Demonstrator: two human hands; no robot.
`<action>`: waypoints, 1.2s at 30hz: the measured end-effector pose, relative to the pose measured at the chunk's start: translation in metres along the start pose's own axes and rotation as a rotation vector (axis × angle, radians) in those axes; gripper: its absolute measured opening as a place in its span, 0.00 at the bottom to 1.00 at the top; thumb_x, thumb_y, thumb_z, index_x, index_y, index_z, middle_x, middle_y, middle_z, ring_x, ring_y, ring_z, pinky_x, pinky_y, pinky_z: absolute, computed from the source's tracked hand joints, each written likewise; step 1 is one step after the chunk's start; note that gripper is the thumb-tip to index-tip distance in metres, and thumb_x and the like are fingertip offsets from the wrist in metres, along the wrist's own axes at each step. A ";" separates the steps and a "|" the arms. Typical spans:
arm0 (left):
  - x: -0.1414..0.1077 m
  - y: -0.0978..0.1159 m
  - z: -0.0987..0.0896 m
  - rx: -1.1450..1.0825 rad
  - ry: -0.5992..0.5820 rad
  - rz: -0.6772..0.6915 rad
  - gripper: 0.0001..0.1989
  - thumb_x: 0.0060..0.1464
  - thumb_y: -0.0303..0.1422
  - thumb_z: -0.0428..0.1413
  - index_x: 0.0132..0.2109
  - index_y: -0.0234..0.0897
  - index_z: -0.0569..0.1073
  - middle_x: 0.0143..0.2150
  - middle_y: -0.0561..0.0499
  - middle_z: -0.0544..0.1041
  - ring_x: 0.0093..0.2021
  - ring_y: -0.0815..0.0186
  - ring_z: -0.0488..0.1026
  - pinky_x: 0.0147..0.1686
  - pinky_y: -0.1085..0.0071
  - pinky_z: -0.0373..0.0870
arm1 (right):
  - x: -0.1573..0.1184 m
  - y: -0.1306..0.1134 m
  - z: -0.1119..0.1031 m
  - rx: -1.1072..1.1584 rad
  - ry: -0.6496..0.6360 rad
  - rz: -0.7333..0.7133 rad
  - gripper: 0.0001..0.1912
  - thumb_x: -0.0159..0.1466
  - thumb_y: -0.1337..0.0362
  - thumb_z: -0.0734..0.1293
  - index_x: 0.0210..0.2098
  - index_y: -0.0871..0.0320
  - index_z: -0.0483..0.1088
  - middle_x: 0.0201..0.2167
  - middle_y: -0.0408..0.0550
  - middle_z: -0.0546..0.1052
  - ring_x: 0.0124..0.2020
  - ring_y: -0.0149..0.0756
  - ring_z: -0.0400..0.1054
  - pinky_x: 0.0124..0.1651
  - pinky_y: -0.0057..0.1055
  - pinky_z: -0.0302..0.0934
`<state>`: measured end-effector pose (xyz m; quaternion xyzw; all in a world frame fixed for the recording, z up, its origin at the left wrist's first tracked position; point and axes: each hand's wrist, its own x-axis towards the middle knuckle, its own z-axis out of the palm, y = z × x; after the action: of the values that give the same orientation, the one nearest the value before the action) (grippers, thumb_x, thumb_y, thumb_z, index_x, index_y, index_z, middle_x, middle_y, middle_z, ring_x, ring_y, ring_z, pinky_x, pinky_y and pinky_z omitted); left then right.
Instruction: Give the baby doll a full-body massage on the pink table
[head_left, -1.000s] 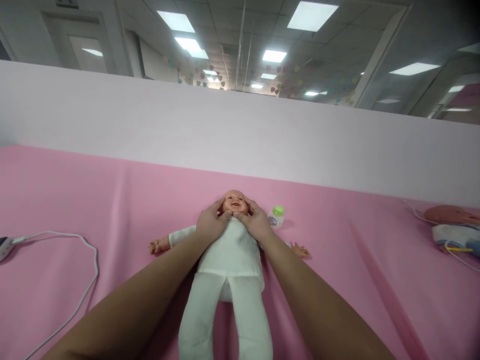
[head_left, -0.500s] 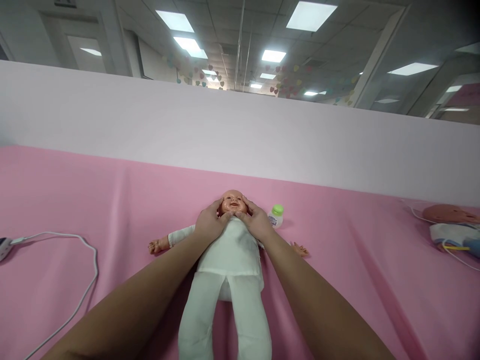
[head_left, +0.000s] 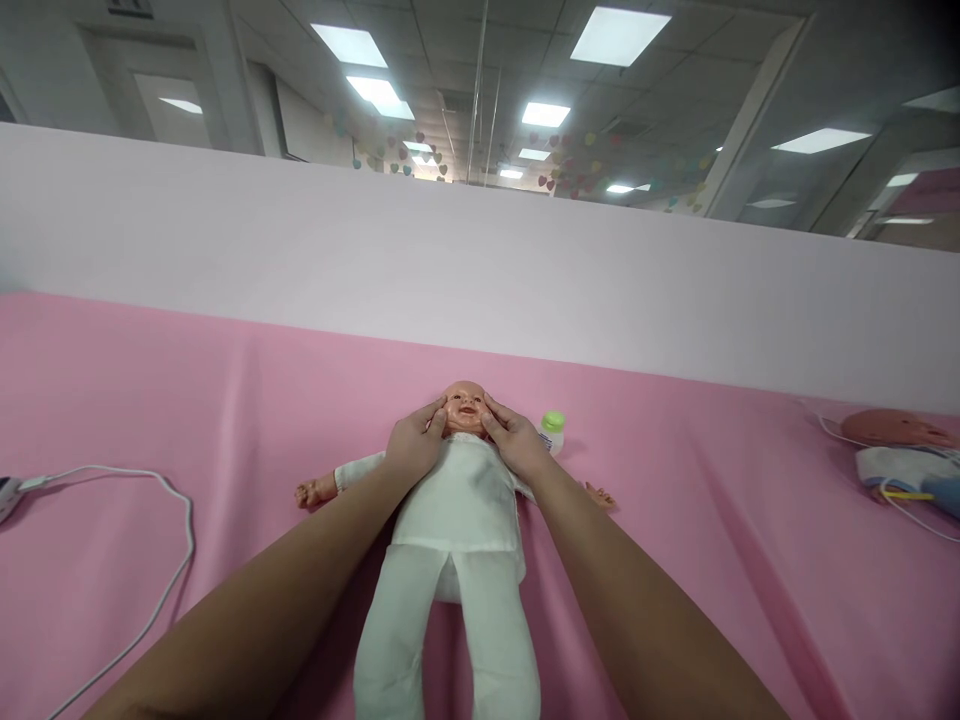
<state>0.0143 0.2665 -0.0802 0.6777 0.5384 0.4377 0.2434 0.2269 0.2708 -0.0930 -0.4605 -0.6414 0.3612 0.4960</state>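
A baby doll [head_left: 457, 500] in a white top and trousers lies on its back, head away from me and arms spread sideways. My left hand [head_left: 416, 440] grips the left side of its head, the thumb along the cheek. On the other side my right hand [head_left: 516, 438] holds the head likewise, thumb on the cheek. The fingertips of both hands are partly hidden beside the head. Just right of my right hand stands a small clear bottle with a green cap [head_left: 553, 428], its lower part partly covered.
A pink sheet [head_left: 645, 570] covers the surface, which a white wall [head_left: 480, 260] bounds at the back. At the left lies a white cable [head_left: 189, 510] with a plug. Another doll [head_left: 896, 428] with white and blue cloth and tubing lies at the right edge.
Both thumbs have moved outward and up, from under the doll's chin to its cheeks. The doll and the bottle stay in place.
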 end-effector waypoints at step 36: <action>-0.001 0.000 0.003 0.058 0.018 0.003 0.32 0.61 0.49 0.58 0.67 0.43 0.71 0.58 0.49 0.81 0.53 0.56 0.80 0.55 0.61 0.76 | -0.002 -0.004 0.007 -0.034 0.026 0.016 0.38 0.63 0.45 0.73 0.69 0.46 0.64 0.68 0.45 0.68 0.68 0.45 0.64 0.71 0.45 0.58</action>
<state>0.0171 0.2665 -0.0823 0.6813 0.5520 0.4284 0.2183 0.2192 0.2678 -0.0921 -0.4789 -0.6371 0.3481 0.4935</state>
